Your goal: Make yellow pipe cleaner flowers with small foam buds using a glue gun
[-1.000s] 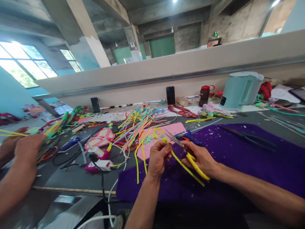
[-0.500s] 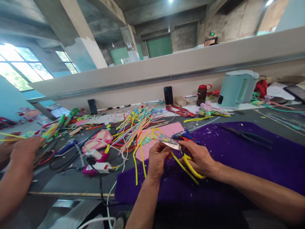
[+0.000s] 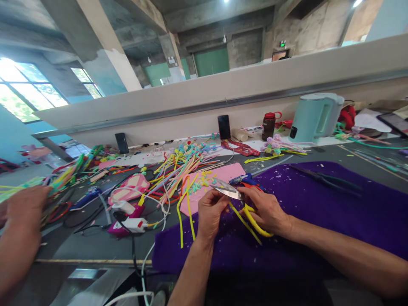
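Note:
My right hand (image 3: 266, 212) is closed round a pair of scissors (image 3: 231, 192) with yellow handles, their blades parted and pointing left. Just under the blades, my left hand (image 3: 210, 212) pinches the upper end of a yellow pipe cleaner (image 3: 244, 223). The stem slopes down to the right below the scissors, and its pinched end is hidden by my fingers. Behind my hands lies a pink sheet (image 3: 231, 171) scattered with small yellow and mint-green clippings (image 3: 199, 185). Two longer yellow pipe cleaners (image 3: 190, 208) hang over its left edge onto the purple cloth (image 3: 178, 255).
Pliers (image 3: 318, 176) lie on the cloth at right; a blue glue gun (image 3: 244, 180) is behind my right hand. Pipe cleaners (image 3: 178, 170) heap up behind. Cables cross a power strip (image 3: 123, 227). A kettle (image 3: 314, 119) and bottle (image 3: 269, 126) stand behind. A co-worker's hand (image 3: 27, 204) is at left.
The view has shifted slightly. The lower end of the yellow pipe cleaner has moved a little left. The co-worker's hand has moved a little left. My hands keep almost the same pose.

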The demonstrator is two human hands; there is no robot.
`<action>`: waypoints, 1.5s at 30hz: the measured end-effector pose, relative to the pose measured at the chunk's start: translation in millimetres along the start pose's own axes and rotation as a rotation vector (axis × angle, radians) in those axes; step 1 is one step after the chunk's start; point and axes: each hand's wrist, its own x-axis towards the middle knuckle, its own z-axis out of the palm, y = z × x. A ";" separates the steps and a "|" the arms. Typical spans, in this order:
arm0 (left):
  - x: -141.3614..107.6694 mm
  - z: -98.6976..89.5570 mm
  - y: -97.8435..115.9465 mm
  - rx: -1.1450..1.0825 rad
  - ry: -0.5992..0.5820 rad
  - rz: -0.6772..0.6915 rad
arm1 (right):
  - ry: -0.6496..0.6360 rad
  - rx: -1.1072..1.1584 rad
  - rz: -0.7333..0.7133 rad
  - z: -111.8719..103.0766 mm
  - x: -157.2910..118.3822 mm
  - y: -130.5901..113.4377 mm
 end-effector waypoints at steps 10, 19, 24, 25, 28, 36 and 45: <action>-1.9 -1.1 0.6 -0.035 -0.051 -0.013 | -0.026 0.038 -0.019 -1.2 -0.4 -1.0; -1.5 -1.4 1.5 -0.042 -0.063 -0.019 | -0.062 0.041 -0.023 -0.6 -1.7 -0.4; -1.5 -1.9 1.4 -0.040 -0.068 -0.010 | -0.072 0.056 -0.010 -2.1 -1.8 -1.7; -1.6 -1.9 1.2 -0.043 -0.068 -0.011 | -0.072 0.056 -0.004 -2.3 -1.7 -1.9; -1.5 -2.1 0.6 -0.058 -0.072 -0.032 | -0.081 0.056 0.006 -2.5 -1.7 -2.7; -1.3 -3.3 -1.1 -0.084 -0.080 -0.064 | -0.104 0.079 -0.009 -4.5 -2.3 -3.9; -1.6 -5.0 -2.9 -0.095 -0.114 -0.055 | -0.140 0.130 -0.006 -3.1 -1.5 -1.8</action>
